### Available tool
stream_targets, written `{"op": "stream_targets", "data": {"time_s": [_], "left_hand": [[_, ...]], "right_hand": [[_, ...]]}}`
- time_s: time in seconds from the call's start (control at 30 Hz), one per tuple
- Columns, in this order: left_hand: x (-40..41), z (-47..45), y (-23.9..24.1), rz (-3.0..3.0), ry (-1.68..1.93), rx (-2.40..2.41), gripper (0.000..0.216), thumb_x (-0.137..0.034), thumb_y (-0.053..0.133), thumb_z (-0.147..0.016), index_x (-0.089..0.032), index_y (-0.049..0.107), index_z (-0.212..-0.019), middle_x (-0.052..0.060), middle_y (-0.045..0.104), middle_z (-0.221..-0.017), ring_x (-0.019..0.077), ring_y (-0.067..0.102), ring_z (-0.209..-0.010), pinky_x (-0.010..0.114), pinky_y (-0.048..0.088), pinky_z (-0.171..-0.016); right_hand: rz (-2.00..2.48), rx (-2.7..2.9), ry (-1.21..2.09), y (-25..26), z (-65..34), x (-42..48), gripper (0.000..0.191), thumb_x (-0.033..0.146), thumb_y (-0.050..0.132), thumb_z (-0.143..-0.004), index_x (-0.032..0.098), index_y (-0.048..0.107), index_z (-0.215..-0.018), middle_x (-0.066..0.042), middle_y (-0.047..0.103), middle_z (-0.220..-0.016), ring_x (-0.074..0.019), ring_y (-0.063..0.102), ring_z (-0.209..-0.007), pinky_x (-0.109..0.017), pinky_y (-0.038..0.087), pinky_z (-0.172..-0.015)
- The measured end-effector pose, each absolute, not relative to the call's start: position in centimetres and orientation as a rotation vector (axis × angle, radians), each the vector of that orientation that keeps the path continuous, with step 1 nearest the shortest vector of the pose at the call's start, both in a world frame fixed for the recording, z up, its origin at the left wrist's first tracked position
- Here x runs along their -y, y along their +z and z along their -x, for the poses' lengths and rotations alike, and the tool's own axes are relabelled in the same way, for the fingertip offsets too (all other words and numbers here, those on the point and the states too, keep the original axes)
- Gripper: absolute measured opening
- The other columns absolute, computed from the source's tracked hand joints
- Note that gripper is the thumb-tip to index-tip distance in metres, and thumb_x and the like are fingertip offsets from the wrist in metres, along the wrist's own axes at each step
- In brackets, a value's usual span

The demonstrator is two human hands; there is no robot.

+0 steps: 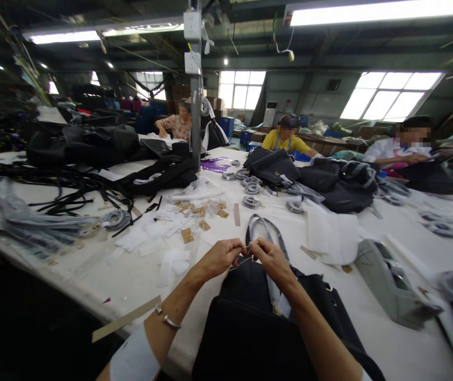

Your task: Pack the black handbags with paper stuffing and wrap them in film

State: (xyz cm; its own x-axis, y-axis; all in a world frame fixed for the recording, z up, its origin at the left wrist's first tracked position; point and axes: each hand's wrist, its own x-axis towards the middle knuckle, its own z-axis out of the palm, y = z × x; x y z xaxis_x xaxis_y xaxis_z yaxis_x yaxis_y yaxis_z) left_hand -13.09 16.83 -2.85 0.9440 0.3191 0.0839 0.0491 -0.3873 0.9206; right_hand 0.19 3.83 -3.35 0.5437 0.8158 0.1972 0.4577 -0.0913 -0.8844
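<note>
A black bag (246, 323) lies in front of me at the table's near edge, with grey wrapped handles (264, 225) standing up from it. Over its top, my left hand (228, 252) and my right hand (266, 254) are close together, fingertips pinched. Between them runs a thin pale string (242, 260), and both hands are closed on it. Whether anything hangs from the string is too small to tell. White paper (284, 306) shows at the bag's opening, partly behind my right forearm.
A grey tape dispenser (388, 280) stands at the right. Small brown tags (187, 235) and white sheets (331, 233) lie on the white table. Black bags (329, 185) and coiled grey straps (251, 202) lie beyond. Several people work across the table. A metal post (195, 116) rises mid-table.
</note>
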Motion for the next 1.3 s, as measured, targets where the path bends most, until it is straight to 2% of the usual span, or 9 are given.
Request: {"op": "stream_targets", "data": {"time_s": [0.3, 0.43, 0.5, 0.57, 0.63, 0.7, 0.9, 1.1, 1.3], "left_hand": [[-16.6, 10.4, -2.8, -1.737, 0.142, -0.160, 0.028, -0.038, 0.050, -0.084, -0.013, 0.064, -0.084, -0.004, 0.051, -0.057, 0.0097, 0.051, -0.054, 0.022, 0.040, -0.060], [-17.0, 9.3, -4.2, -1.805, 0.064, -0.253, 0.037, -0.045, 0.045, -0.087, -0.017, 0.064, -0.100, 0.002, 0.064, -0.082, 0.0127, 0.061, -0.069, 0.022, 0.044, -0.064], [-17.5, 8.6, -5.4, -1.996, 0.119, -0.482, 0.036, -0.040, 0.037, -0.090, -0.018, 0.063, -0.100, 0.005, 0.067, -0.092, 0.0149, 0.063, -0.077, 0.025, 0.046, -0.068], [-18.2, 7.8, -6.9, -2.138, 0.168, -0.692, 0.030, -0.031, 0.038, -0.089, -0.017, 0.064, -0.090, 0.008, 0.068, -0.090, 0.0189, 0.063, -0.082, 0.030, 0.045, -0.076], [-18.6, 7.2, -8.4, -2.193, 0.173, -0.762, 0.022, -0.024, 0.044, -0.083, -0.016, 0.065, -0.080, 0.010, 0.068, -0.086, 0.0229, 0.063, -0.087, 0.034, 0.043, -0.081], [-18.8, 6.6, -9.6, -2.229, 0.156, -0.753, 0.019, -0.021, 0.047, -0.079, -0.018, 0.065, -0.073, 0.009, 0.069, -0.082, 0.0238, 0.063, -0.087, 0.034, 0.043, -0.081], [-18.5, 5.7, -11.8, -2.228, 0.203, -0.587, 0.028, -0.019, 0.044, -0.080, -0.023, 0.068, -0.095, 0.003, 0.071, -0.099, 0.0174, 0.063, -0.093, 0.026, 0.042, -0.086], [-18.6, 5.5, -12.1, -2.009, 0.236, -0.591, 0.036, -0.013, 0.042, -0.078, -0.017, 0.057, -0.111, 0.005, 0.072, -0.092, 0.0158, 0.065, -0.077, 0.025, 0.046, -0.075], [-18.4, 6.1, -10.8, -2.219, 0.153, -0.729, 0.022, -0.017, 0.046, -0.075, -0.020, 0.066, -0.085, 0.007, 0.072, -0.085, 0.0205, 0.065, -0.082, 0.029, 0.044, -0.076]], "right_hand": [[1.251, 0.667, 0.761, -3.8, -1.3, -3.0, 0.026, 0.044, 0.070, -0.074, 0.018, 0.066, -0.069, -0.003, 0.065, -0.077, -0.0147, 0.051, -0.068, -0.027, 0.040, -0.066], [1.041, 0.509, 0.787, -3.4, -2.3, -2.3, 0.019, 0.037, 0.074, -0.068, 0.020, 0.067, -0.067, -0.005, 0.070, -0.086, -0.0204, 0.060, -0.086, -0.035, 0.045, -0.084], [0.891, 0.412, 0.819, -3.2, -3.0, -2.0, 0.024, 0.037, 0.074, -0.068, 0.021, 0.060, -0.059, -0.001, 0.067, -0.069, -0.0192, 0.062, -0.076, -0.036, 0.049, -0.078], [0.875, 0.332, 0.816, -3.6, -3.7, -1.9, 0.031, 0.039, 0.075, -0.069, 0.021, 0.053, -0.056, 0.003, 0.054, -0.052, -0.0135, 0.055, -0.055, -0.030, 0.050, -0.061], [1.002, 0.303, 0.807, -4.7, -4.4, -2.1, 0.032, 0.042, 0.075, -0.069, 0.020, 0.053, -0.061, 0.006, 0.048, -0.049, -0.0080, 0.043, -0.041, -0.023, 0.042, -0.044], [1.173, 0.298, 0.826, -6.4, -4.9, -2.6, 0.034, 0.045, 0.075, -0.068, 0.018, 0.055, -0.068, 0.005, 0.053, -0.054, -0.0048, 0.036, -0.037, -0.019, 0.033, -0.036], [1.539, 0.367, 0.894, -10.4, -5.4, -4.1, 0.028, 0.034, 0.073, -0.065, 0.016, 0.061, -0.083, -0.001, 0.067, -0.071, -0.0037, 0.040, -0.035, -0.016, 0.029, -0.029], [1.812, 0.514, 0.935, -10.0, -5.3, -5.0, 0.032, 0.023, 0.062, -0.067, 0.016, 0.062, -0.099, 0.004, 0.063, -0.057, -0.0064, 0.042, -0.029, -0.017, 0.030, -0.026], [1.867, 0.556, 1.009, -10.0, -5.4, -5.6, 0.029, 0.026, 0.070, -0.067, 0.018, 0.065, -0.094, 0.006, 0.058, -0.047, -0.0072, 0.042, -0.029, -0.017, 0.028, -0.027]]}}
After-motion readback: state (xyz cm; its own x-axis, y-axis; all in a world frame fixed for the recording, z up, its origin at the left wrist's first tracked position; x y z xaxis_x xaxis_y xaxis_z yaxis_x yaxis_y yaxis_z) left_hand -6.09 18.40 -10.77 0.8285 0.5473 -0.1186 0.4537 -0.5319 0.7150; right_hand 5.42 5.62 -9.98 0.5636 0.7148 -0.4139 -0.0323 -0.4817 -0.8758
